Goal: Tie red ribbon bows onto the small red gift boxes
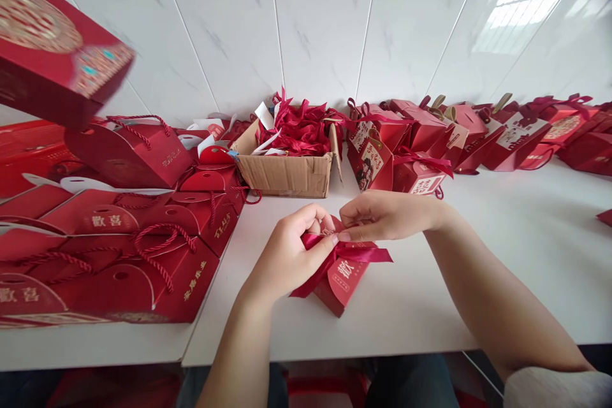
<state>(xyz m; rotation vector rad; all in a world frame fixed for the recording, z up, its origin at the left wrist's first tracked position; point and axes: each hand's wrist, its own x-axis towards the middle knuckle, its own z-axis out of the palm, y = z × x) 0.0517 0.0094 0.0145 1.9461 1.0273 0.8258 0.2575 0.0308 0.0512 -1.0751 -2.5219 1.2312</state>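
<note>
A small red gift box (pixel 340 287) with pale printed characters stands on the white table in front of me. Across its top lies a dark red satin ribbon (pixel 366 254), with one tail hanging to the left and another to the right. My left hand (pixel 299 245) pinches the ribbon between thumb and curled fingers. From the right, my right hand (pixel 382 217) closes on the same ribbon, its thumb tip meeting the left thumb over the box. The hands cover the upper part of the box and the ribbon's middle.
A cardboard box (pixel 287 175) of red ribbons stands behind my hands. Red corded gift boxes (pixel 129 274) are packed at left, with another large red box (pixel 52 44) in the air above. Finished-looking ribboned boxes (pixel 421 134) line the wall at right.
</note>
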